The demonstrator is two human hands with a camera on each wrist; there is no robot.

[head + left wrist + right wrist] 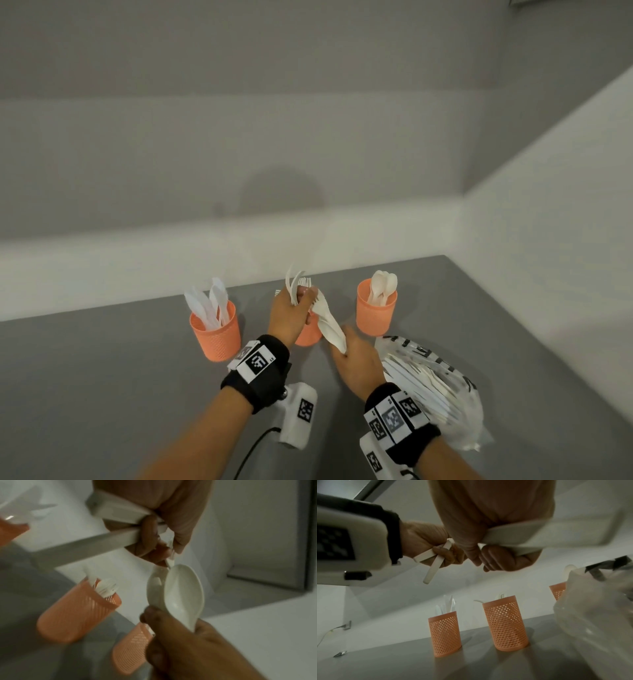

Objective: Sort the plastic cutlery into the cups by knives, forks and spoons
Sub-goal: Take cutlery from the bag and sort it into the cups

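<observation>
I have my left hand (291,313) clamped round a fanned bunch of white plastic forks (297,286), tines up, above the middle orange perforated cup (308,337), while my right hand (354,363) pinches the handle end of a stack of white plastic spoons (330,322) whose bowls reach up against the left fingers. My worry is the handover: both hands meet on the same bundle, so if I draw the spoons away while a fork handle is tangled among them, a piece could slip and drop onto the grey tabletop (102,394) or into the wrong cup. The nested spoons could also slide apart, since the pinch sits only at one end. Their long axis runs diagonally, bowls toward the far left and up, handles toward me and to the right. The orange cup of spoons (376,313) stands to the right, the orange cup of knives (215,334) to the left, and the clear plastic bag of cutlery (442,390) lies beside my right wrist.
</observation>
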